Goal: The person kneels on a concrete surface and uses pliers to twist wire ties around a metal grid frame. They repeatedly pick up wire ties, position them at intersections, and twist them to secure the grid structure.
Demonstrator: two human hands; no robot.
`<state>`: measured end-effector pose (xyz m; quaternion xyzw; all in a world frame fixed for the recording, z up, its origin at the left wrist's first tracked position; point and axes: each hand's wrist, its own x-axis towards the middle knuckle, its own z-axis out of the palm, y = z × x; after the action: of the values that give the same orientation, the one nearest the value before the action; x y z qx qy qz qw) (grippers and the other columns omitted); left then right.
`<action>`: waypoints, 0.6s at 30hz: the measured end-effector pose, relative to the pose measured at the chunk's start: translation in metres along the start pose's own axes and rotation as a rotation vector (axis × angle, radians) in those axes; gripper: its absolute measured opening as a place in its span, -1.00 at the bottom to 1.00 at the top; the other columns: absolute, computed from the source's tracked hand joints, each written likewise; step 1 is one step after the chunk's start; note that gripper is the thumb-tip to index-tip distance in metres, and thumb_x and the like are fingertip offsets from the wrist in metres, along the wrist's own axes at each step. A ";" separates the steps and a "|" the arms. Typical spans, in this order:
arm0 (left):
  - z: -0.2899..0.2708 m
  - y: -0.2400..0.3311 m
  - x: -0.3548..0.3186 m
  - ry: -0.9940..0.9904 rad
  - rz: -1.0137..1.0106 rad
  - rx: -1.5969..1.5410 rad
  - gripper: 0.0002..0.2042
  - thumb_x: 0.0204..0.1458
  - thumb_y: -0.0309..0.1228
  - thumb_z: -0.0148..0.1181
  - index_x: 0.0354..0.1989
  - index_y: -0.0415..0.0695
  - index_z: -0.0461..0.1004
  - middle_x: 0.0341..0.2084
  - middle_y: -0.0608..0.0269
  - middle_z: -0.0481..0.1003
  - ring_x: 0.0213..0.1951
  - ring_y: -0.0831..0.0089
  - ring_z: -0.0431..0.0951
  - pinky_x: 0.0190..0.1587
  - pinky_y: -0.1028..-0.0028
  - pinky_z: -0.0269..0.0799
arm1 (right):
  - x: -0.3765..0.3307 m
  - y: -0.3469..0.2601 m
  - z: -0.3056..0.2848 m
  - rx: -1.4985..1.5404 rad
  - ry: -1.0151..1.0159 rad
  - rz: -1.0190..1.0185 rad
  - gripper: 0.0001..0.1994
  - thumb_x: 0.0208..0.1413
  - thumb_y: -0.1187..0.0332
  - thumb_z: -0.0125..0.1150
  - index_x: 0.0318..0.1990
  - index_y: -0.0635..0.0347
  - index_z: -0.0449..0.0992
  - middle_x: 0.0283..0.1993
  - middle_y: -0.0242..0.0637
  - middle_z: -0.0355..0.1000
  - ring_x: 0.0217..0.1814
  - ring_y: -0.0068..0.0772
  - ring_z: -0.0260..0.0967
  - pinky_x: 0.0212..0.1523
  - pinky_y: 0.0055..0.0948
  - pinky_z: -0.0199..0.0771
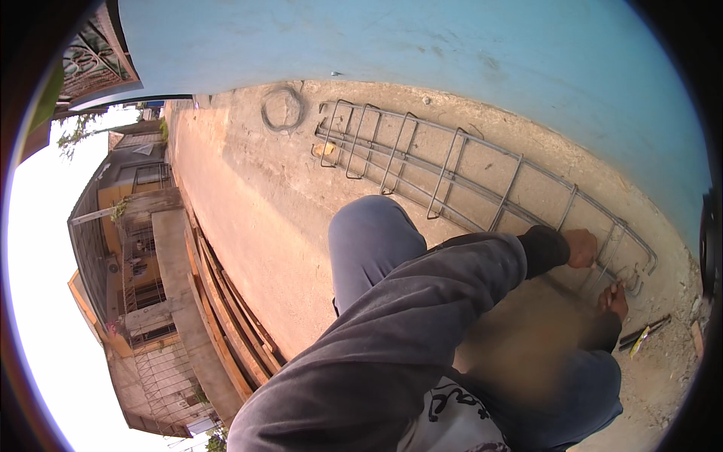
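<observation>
A long cage of steel rebar [456, 163], with several bent stirrups along its bars, lies on the ground beside the blue wall. Near its right end, my left hand [581, 248] is closed around a bar. Just below it, my right hand [614, 300] has its fingers pinched together next to the bent bar ends; what they hold is too small to make out. My left sleeve hides part of the cage's lower edge.
A coil of wire [282, 108] lies beyond the cage's far end, near a small yellowish object [324, 148]. Dark rods [645, 332] and a yellow wrapper [640, 341] lie by my right hand. Long timber planks [226, 313] are stacked at left. The blue wall [422, 45] borders the ground.
</observation>
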<state>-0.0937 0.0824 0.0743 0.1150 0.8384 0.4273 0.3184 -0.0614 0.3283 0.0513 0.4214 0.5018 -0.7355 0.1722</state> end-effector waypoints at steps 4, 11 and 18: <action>0.007 -0.007 0.010 -0.007 0.022 0.002 -0.62 0.08 -0.15 0.26 -0.38 -0.33 0.62 -0.37 -0.24 0.57 -0.23 -0.16 0.58 -0.12 0.10 0.45 | 0.007 0.004 -0.006 -0.013 -0.001 0.008 -0.74 0.39 0.16 0.00 -0.03 0.17 0.39 -0.53 -0.48 0.23 -0.73 -0.66 -0.13 -0.77 -0.57 -0.12; 0.003 0.012 0.007 0.008 0.000 -0.066 -0.65 0.07 -0.18 0.27 -0.38 -0.32 0.63 -0.37 -0.24 0.58 -0.22 -0.12 0.61 -0.10 0.12 0.47 | 0.004 -0.010 -0.012 0.002 0.008 0.007 -0.74 0.40 0.16 -0.02 0.00 0.15 0.38 -0.53 -0.48 0.23 -0.74 -0.66 -0.13 -0.78 -0.57 -0.13; 0.005 0.013 0.002 0.043 0.010 -0.012 -0.64 0.06 -0.19 0.28 -0.34 -0.35 0.62 -0.33 -0.24 0.59 -0.20 -0.12 0.62 -0.09 0.11 0.49 | 0.020 -0.005 -0.027 0.000 -0.016 0.005 -0.73 0.39 0.17 -0.01 -0.01 0.18 0.38 -0.51 -0.47 0.23 -0.73 -0.66 -0.12 -0.79 -0.59 -0.12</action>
<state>-0.0931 0.0945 0.0820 0.1079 0.8419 0.4362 0.2987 -0.0638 0.3579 0.0346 0.4169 0.4994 -0.7382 0.1782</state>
